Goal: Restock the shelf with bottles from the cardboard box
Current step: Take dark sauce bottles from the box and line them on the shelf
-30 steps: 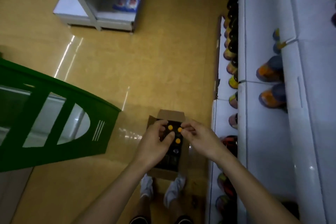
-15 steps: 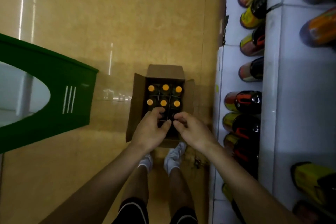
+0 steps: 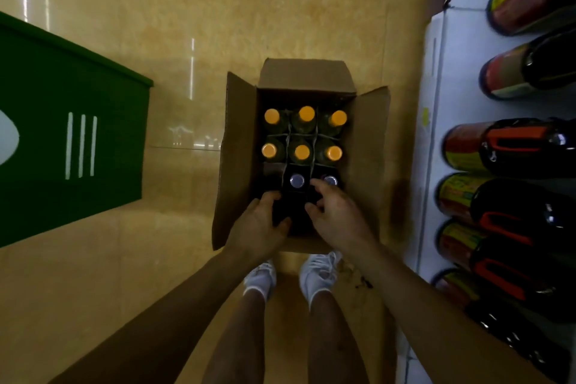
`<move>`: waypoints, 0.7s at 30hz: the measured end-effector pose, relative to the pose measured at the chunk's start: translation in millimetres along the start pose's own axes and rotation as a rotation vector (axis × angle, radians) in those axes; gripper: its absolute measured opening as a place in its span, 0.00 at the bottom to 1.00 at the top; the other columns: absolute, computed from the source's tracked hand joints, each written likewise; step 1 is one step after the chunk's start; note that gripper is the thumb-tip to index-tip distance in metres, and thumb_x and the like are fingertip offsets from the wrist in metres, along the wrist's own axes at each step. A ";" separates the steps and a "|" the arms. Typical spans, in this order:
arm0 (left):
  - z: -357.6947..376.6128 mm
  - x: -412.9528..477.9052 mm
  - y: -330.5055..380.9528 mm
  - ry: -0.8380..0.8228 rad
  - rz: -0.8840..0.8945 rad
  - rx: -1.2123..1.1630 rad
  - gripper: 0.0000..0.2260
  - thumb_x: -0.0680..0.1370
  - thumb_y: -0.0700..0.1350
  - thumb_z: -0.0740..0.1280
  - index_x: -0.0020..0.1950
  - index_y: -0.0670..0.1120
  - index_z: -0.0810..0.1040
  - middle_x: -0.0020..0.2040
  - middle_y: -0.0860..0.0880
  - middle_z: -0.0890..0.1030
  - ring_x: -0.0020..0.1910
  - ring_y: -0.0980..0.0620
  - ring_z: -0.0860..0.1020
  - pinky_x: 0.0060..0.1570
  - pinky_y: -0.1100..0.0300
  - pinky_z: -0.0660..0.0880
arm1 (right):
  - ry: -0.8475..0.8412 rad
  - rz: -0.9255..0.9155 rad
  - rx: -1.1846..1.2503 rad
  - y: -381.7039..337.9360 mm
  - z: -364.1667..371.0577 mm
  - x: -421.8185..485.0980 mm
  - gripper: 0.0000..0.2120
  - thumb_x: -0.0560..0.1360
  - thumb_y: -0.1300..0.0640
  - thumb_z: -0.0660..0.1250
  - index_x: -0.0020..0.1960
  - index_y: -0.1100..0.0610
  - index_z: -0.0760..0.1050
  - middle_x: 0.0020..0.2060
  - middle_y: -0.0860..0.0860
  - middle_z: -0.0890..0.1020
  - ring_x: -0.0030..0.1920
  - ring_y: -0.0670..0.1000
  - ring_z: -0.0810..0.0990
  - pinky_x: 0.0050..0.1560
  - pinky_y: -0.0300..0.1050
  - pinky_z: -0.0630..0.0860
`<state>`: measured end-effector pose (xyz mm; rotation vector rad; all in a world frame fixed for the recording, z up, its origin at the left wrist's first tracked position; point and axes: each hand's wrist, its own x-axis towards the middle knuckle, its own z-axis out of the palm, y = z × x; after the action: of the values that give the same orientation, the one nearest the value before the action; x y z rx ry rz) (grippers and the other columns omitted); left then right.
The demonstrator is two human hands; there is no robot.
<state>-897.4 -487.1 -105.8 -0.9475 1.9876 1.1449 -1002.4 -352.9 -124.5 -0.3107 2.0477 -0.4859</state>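
An open cardboard box [image 3: 240,146] stands on the floor by my feet. It holds several bottles with orange caps [image 3: 301,151] in the far rows and two with purple caps [image 3: 296,180] behind them. My left hand [image 3: 258,227] reaches into the near left corner of the box, fingers and thumb curled around a dark space. The fingers of my right hand [image 3: 335,217] curl into the near right corner, beside the right purple cap [image 3: 331,180]. What either hand holds is lost in the dark. The white shelf [image 3: 436,109] runs along the right.
Dark bottles with red and yellow labels [image 3: 498,146] lie in rows on the shelf at the right. A green display stand [image 3: 78,140] sits on the floor at the left. My white shoes [image 3: 318,274] stand just behind the box on the tan floor.
The view has dropped closer to the box. Both hands have slid back from the orange caps to the near row and sunk deeper, which uncovers two purple caps.
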 end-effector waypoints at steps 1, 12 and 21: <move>1.3 9.0 -3.1 0.005 0.000 -0.002 0.25 0.81 0.48 0.68 0.76 0.49 0.66 0.68 0.45 0.75 0.65 0.45 0.77 0.60 0.50 0.77 | 0.012 -0.004 -0.003 1.8 6.7 10.5 0.28 0.81 0.53 0.65 0.79 0.50 0.62 0.70 0.53 0.75 0.69 0.55 0.75 0.65 0.50 0.74; 10.0 68.4 -27.3 0.011 0.003 -0.030 0.30 0.81 0.47 0.68 0.81 0.52 0.60 0.73 0.45 0.72 0.71 0.45 0.73 0.67 0.49 0.74 | 0.206 -0.020 0.109 16.1 70.8 76.8 0.23 0.77 0.64 0.68 0.71 0.53 0.73 0.67 0.52 0.79 0.67 0.56 0.76 0.64 0.47 0.72; 24.9 62.4 -45.4 -0.033 -0.004 -0.057 0.29 0.82 0.45 0.67 0.81 0.51 0.59 0.75 0.44 0.71 0.70 0.44 0.74 0.61 0.56 0.74 | 0.283 -0.103 0.288 33.0 83.1 79.4 0.19 0.75 0.62 0.73 0.65 0.52 0.78 0.65 0.47 0.81 0.67 0.49 0.76 0.65 0.41 0.70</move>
<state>-888.4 -497.5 -185.6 -0.9545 1.9350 1.2133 -970.3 -373.7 -237.8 -0.1818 2.2026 -0.9215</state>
